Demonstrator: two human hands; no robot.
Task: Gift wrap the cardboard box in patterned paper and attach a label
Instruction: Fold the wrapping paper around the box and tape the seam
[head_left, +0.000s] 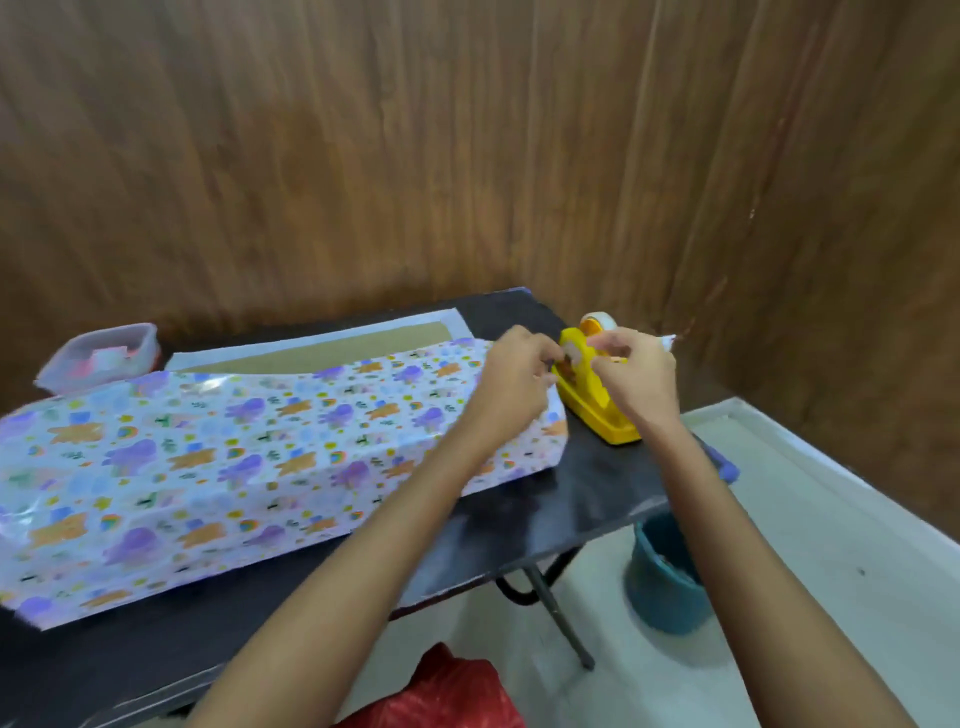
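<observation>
A long cardboard box (322, 354) lies across the black table (582, 499). Patterned paper (234, 457) with purple and orange figures covers its top and near side, and a brown strip still shows at the back. A yellow tape dispenser (597, 413) with a clear tape roll (597, 323) stands just past the box's right end. My left hand (514, 382) reaches over that end, its fingertips pinched at the dispenser's front, seemingly on the tape end, which is too clear to see. My right hand (636, 382) curls over the top of the dispenser.
A clear plastic container (98, 356) with pink and white bits sits at the table's back left. A teal bucket (665, 577) stands on the floor beside the table's folding leg. A red bag (452, 691) lies below me. Wood-panelled walls close in behind and to the right.
</observation>
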